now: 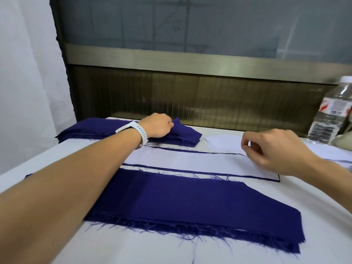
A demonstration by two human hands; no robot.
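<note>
Both my arms stretch forward: left hand pinches the navy piece mid-frame, right hand curls loosely, empty, above white cloth.

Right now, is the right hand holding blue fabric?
No, the right hand is over the white piece; the left hand pinches the blue stack.

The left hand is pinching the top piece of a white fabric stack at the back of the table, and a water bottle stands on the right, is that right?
Not quite. The head view shows the left hand pinching the top piece of a dark blue fabric stack, not a white one. The water bottle does stand on the right.
</note>
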